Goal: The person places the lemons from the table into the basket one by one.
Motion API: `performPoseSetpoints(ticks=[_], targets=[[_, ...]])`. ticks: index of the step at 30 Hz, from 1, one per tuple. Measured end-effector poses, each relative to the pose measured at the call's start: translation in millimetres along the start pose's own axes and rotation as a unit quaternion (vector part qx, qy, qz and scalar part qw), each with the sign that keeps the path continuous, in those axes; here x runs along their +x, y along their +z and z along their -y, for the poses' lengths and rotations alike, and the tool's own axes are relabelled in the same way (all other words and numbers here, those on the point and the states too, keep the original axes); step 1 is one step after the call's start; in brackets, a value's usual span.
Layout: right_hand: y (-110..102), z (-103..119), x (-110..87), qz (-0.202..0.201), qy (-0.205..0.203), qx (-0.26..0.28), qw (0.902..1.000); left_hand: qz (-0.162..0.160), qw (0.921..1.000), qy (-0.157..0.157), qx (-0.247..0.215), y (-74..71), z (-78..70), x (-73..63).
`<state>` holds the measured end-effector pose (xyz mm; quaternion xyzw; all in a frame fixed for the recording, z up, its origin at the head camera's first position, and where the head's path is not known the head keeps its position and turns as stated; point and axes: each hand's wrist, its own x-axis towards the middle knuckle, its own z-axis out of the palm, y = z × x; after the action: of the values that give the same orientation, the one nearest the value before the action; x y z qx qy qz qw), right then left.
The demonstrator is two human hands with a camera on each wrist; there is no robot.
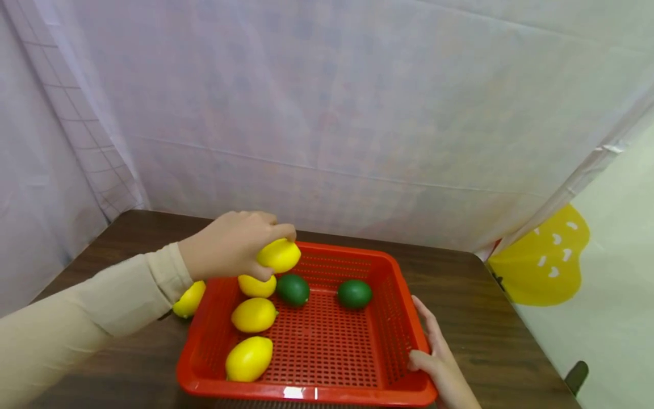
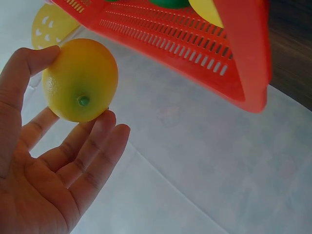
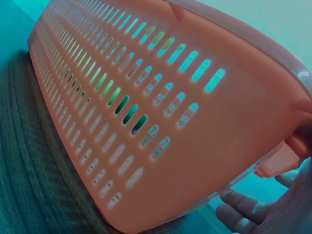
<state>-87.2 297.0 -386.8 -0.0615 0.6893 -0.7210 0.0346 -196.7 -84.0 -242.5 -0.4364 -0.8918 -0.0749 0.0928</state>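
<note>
My left hand pinches a lemon between thumb and fingers, over the back left of a red basket. In the left wrist view the same lemon shows its green stem end, with the thumb on one side and fingertips on the other. My right hand grips the basket's right rim, thumb over the edge and fingers outside. Inside, three lemons lie in a row along the left side. A dark green lime-like fruit sits beside them, and another green fruit lies toward the right wall.
Another lemon lies on the dark wooden table left of the basket, partly hidden by my left sleeve. Pale curtains stand behind the table. A yellow shape with white marks is on the right.
</note>
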Motion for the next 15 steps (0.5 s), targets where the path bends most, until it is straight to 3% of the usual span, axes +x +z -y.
performPoseSetpoints(ticks=[15], targets=[[1.4, -0.2, -1.8, -0.002, 0.008, 0.006, 0.9999, 0.028, 0.9982, 0.047, 0.024, 10.2, -9.8, 23.5]])
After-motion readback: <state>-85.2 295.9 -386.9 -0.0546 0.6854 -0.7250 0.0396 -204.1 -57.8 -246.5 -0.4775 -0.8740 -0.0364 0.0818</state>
